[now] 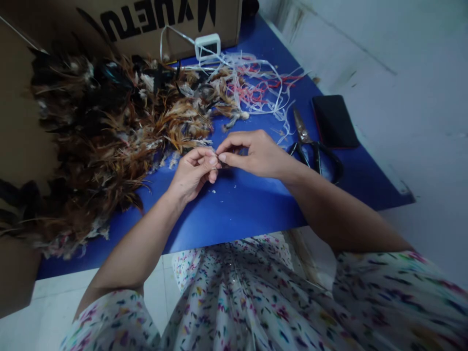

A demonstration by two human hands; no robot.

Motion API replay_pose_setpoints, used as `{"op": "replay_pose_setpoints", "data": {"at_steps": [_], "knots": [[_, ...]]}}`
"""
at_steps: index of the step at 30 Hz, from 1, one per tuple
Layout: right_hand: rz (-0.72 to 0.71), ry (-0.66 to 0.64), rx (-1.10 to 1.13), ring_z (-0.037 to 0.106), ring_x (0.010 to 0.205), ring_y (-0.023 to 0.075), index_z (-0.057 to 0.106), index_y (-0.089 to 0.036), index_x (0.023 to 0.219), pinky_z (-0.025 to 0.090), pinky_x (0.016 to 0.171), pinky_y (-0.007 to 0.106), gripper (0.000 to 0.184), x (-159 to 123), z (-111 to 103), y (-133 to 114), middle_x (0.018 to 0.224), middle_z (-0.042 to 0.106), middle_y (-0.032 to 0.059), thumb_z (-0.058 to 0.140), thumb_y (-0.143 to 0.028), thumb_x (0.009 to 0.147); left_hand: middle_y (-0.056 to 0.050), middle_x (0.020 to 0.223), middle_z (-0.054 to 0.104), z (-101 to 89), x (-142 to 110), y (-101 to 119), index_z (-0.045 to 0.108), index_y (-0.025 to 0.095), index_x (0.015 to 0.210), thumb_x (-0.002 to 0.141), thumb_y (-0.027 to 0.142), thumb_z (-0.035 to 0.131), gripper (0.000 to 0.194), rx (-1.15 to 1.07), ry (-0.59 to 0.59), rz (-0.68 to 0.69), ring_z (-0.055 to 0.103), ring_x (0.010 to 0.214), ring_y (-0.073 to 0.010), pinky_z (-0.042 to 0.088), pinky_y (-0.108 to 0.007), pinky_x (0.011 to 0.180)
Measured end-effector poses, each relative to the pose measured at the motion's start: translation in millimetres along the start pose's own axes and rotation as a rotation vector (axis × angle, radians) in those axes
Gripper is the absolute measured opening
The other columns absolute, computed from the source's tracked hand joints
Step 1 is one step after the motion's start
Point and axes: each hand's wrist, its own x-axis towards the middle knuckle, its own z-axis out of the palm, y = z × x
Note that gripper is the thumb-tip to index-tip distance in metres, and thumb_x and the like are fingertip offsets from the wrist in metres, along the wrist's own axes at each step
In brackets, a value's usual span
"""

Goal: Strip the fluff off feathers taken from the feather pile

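Observation:
My left hand (197, 170) and my right hand (252, 153) meet over the middle of the blue table, both with thumb and fingertips pinched together. Between the fingertips is a small, thin, dark thing, mostly hidden by the fingers; its kind cannot be made out. A large heap of brown, black and white feathers (146, 117) spreads to the left and beyond my left hand. A pair of black-handled scissors (309, 141) lies just past my right wrist, with its blades pointing away.
Tangled white and red plastic strips (259, 87) lie at the back, beside a small white framed device (207, 47). A dark phone (334, 121) rests near the right edge of the blue table (248, 204). Cardboard boxes (161, 41) border the back and left.

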Motion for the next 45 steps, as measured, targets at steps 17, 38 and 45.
{"op": "replay_pose_setpoints", "data": {"at_steps": [17,38,45], "knots": [[0.089,0.092,0.071,0.052,0.059,0.0099,0.065,-0.015,0.07,0.038,0.058,0.025,0.008,3.1,14.0,4.1,0.064,0.063,-0.0012,0.063,-0.022,0.074,0.005,0.062,0.068,1.2,-0.9,-2.0,0.059,0.018,0.082,0.063,0.037,0.093,0.043,0.068,-0.03,0.019,0.057,0.042,-0.0057,0.046,-0.016,0.041],[-0.099,0.098,-0.099,0.056,0.068,0.0124,0.064,-0.018,0.074,0.042,0.068,0.027,0.006,-1.3,12.2,-0.1,0.075,0.065,0.0008,0.062,-0.018,0.08,0.006,0.059,0.064,2.5,-0.2,-1.7,0.058,0.019,0.079,0.061,0.037,0.094,0.044,0.061,-0.027,0.041,0.056,0.041,-0.0059,0.045,-0.016,0.041],[0.002,0.085,-0.067,0.051,0.065,0.0113,0.057,-0.018,0.073,0.038,0.064,0.027,0.007,1.1,16.9,1.5,0.071,0.061,-0.0009,0.061,-0.022,0.077,0.008,0.055,0.06,2.5,-0.4,-2.4,0.057,0.02,0.08,0.062,0.041,0.093,0.045,0.095,-0.037,0.036,0.055,0.04,-0.0054,0.045,-0.016,0.041]]}}
